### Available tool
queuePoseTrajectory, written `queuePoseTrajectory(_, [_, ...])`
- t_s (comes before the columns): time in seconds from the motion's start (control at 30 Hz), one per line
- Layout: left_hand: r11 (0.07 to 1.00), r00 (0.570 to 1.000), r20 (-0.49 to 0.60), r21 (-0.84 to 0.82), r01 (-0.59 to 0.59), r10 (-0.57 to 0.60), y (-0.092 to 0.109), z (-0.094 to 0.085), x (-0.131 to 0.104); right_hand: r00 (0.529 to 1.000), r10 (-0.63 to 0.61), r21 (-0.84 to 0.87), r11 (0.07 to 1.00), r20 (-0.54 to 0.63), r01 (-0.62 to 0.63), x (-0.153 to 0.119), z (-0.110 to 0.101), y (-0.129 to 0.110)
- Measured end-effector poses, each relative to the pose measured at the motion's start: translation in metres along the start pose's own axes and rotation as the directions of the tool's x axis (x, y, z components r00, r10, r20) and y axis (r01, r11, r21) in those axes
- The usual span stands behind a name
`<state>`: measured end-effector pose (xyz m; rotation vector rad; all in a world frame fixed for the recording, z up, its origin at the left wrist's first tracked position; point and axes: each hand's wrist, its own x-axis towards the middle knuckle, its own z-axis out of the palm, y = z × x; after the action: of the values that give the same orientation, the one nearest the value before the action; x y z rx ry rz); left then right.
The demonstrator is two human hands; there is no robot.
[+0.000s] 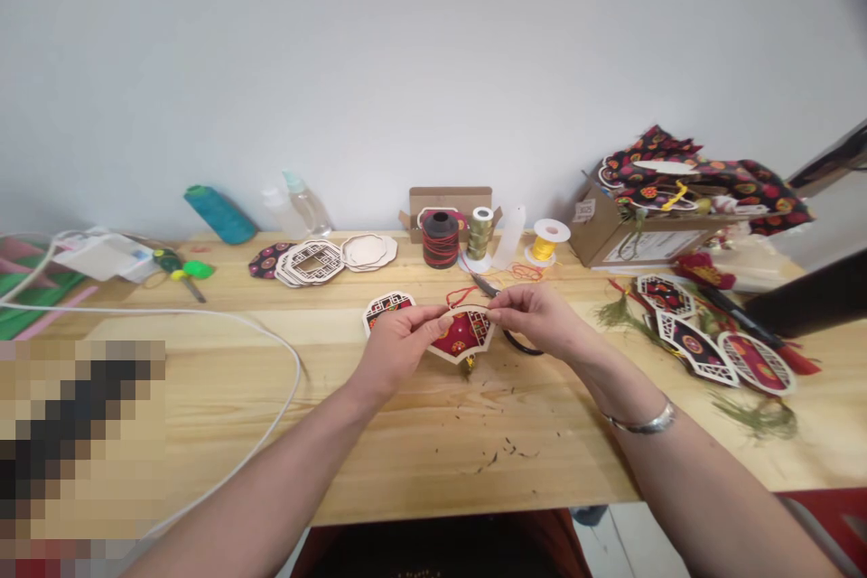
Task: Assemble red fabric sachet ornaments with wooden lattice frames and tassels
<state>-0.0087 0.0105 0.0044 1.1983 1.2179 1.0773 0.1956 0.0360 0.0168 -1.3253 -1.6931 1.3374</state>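
Observation:
A fan-shaped ornament with a pale cut-out frame and red patterned fabric is held over the table between both hands. My left hand pinches its left upper edge, thumb on top. My right hand has its fingertips closed at the upper right corner. An orange-red cord loops above the ornament, and a small yellow tassel hangs below it. Just behind my left hand lies another framed ornament. Scissors with black handles lie partly hidden behind my right hand.
Behind the hands stand a red-black cord spool, a green thread spool and a yellow spool. Wooden frames lie back left. A full cardboard box and finished ornaments are right. A white cable crosses the left.

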Motion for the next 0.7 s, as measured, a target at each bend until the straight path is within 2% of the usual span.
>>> queuePoseTrajectory(0.13, [1.0,1.0,-0.029,-0.004,0.0,0.0,0.0,-0.002,0.002,0.999,0.005,0.048,0.999,-0.037,-0.003,0.001,-0.005,0.0])
queuePoseTrajectory(0.27, [0.998,0.999,0.021,-0.053,0.036,-0.035,-0.006,-0.005,0.005,0.995,0.028,0.1,0.995,-0.099,-0.018,0.001,-0.012,0.002])
queuePoseTrajectory(0.4, [0.997,0.997,0.054,-0.051,0.058,-0.055,-0.01,-0.005,0.006,0.994,0.018,0.109,0.994,-0.106,-0.006,0.001,-0.014,0.003])
queuePoseTrajectory(0.7, [0.999,0.999,-0.039,-0.046,0.001,-0.003,-0.003,-0.003,0.004,0.992,0.025,0.149,0.989,-0.127,-0.006,0.0,-0.007,0.002])
